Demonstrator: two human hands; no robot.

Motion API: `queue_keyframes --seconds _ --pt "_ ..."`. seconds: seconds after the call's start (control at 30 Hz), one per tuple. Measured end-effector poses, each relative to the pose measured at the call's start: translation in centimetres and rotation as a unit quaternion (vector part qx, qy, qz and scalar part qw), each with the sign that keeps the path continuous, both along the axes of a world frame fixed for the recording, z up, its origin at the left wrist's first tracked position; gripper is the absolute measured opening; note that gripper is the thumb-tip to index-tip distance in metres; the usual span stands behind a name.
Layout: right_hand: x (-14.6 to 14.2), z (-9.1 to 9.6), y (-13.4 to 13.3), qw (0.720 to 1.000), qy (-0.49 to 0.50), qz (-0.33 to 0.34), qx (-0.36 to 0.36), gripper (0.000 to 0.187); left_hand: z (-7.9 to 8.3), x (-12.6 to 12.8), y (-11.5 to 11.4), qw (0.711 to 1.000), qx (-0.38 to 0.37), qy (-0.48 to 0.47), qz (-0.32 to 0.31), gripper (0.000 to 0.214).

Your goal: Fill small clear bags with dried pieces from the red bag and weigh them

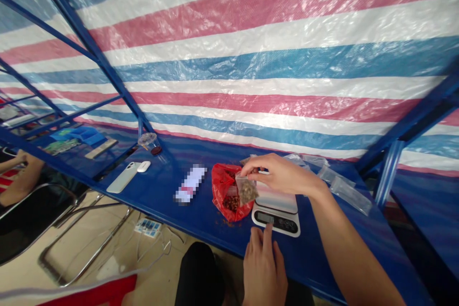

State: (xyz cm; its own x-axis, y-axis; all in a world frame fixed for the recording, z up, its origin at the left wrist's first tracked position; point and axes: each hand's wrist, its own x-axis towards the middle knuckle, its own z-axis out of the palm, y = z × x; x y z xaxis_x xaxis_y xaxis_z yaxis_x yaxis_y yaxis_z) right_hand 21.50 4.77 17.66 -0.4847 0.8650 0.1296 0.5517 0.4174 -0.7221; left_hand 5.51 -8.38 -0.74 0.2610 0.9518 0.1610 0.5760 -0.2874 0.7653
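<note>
My right hand [283,174] pinches the top of a small clear zip bag [247,190] with brownish-green bits inside. The bag hangs above the left side of a white kitchen scale [274,198], partly in front of a red plastic bag [222,189]. That red bag is open, with dark brown pieces [231,203] in it. My left hand [264,267] holds nothing. Its index finger stretches to the black panel [276,222] of the scale, at the edge of the display; whether it presses a button I cannot tell.
Left of the red bag lie a phone with a blurred screen [191,184], another phone [124,178] and a white earbud case [144,167]. A plastic cup [152,143] stands behind. Clear bags [351,193] lie at right, near a blue frame post [390,172]. A person's arm [23,181] shows far left.
</note>
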Motion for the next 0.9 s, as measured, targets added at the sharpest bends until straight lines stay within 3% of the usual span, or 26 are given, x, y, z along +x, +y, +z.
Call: queue_keyframes --seconds 0.17,0.37,0.53,0.63,0.73,0.9 --pt "0.1 -0.5 0.3 1.0 0.01 -0.003 0.02 0.022 -1.2 1.6 -0.7 0.989 0.031 0.133 -0.052 0.066" --pt "-0.2 -0.6 0.5 0.999 -0.015 -0.001 0.041 0.023 0.0 2.7 -0.9 0.966 0.03 0.25 -0.062 0.077" --pt "1.0 -0.1 0.2 0.998 0.012 -0.02 0.058 0.022 0.5 2.9 0.7 0.962 0.1 0.254 0.011 0.067" --pt "2.4 0.1 0.0 0.995 0.027 -0.058 0.077 0.022 0.1 2.9 1.6 0.959 0.149 0.232 0.071 0.076" --pt "3.7 0.1 -0.1 0.989 0.038 -0.101 0.098 0.021 -0.4 3.1 2.0 0.962 0.156 0.215 0.066 0.087" --pt "4.5 0.0 -0.1 0.985 0.037 -0.119 0.115 0.021 -0.3 3.5 1.3 0.969 0.157 0.191 0.021 0.062"
